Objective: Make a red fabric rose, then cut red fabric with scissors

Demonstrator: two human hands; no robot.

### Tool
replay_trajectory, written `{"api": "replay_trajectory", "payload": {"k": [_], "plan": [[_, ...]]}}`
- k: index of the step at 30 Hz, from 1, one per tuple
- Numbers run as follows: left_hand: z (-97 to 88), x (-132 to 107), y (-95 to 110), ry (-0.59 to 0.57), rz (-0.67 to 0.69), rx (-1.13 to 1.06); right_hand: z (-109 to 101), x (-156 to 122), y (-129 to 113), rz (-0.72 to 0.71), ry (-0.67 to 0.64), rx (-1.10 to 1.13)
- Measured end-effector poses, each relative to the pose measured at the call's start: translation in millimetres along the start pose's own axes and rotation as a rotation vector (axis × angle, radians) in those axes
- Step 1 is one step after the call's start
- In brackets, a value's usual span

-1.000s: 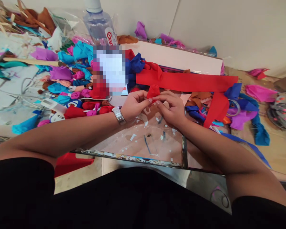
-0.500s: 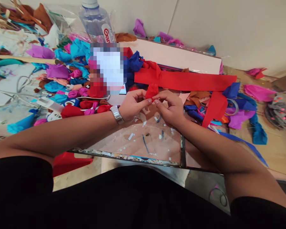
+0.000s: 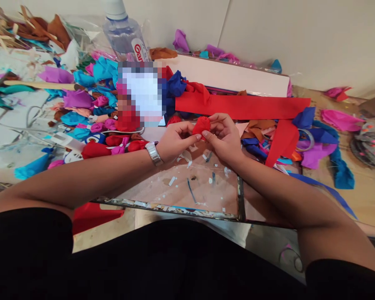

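Above the near part of the table, both my hands hold a small, crumpled red paper flower (image 3: pixel 202 126). My left hand (image 3: pixel 177 141), with a metal watch (image 3: pixel 153 153) on the wrist, pinches its left side between thumb and fingers. From the right, my right hand (image 3: pixel 226 139) grips it, thumb in front and fingers curled behind. Beyond the hands lies a long red paper strip (image 3: pixel 256 106), and another red strip (image 3: pixel 281 141) slants down at the right.
Colourful paper pieces (image 3: pixel 78 99) are heaped at the left. A clear bottle (image 3: pixel 123 35) stands behind them, beside a blurred-out patch. A tape ring (image 3: pixel 306 139) sits among scraps at the right. Small white bits lie near the table's front edge (image 3: pixel 175 210).
The red paper flower has turned so its ruffled top shows, and it sits slightly lower. My right fingers have come up around its far side.
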State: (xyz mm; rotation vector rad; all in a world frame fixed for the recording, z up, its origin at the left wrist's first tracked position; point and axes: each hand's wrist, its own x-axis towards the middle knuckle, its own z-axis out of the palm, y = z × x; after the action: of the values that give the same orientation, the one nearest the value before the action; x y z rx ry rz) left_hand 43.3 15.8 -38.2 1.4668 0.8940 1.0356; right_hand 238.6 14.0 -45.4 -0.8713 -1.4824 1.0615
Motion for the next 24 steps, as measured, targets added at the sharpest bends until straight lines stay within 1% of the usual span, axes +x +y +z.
{"api": "replay_trajectory", "payload": {"k": [3, 6, 9, 12, 17, 21, 24], "plan": [[0.3, 0, 0, 0.007, 0.037, 0.014, -1, 1, 1, 0.005, 0.019, -0.013], [0.0, 0, -2, 0.041, 0.065, 0.03, -3, 3, 3, 0.022, 0.027, 0.003], [-1.7, 1, -7, 0.068, 0.078, 0.039, -3, 5, 3, 0.079, -0.003, 0.026], [-3.3, 1, -11, 0.083, 0.079, 0.054, -3, 5, 1, 0.119, -0.017, -0.009], [-2.0, 1, -7, 0.092, 0.032, 0.026, -3, 4, 0, 0.094, 0.059, -0.056], [-1.3, 1, -6, 0.099, 0.024, 0.034, -2, 3, -4, 0.049, 0.057, -0.058], [-1.9, 0, -8, 0.098, 0.027, 0.039, -2, 3, -5, 0.066, 0.03, -0.057]]}}
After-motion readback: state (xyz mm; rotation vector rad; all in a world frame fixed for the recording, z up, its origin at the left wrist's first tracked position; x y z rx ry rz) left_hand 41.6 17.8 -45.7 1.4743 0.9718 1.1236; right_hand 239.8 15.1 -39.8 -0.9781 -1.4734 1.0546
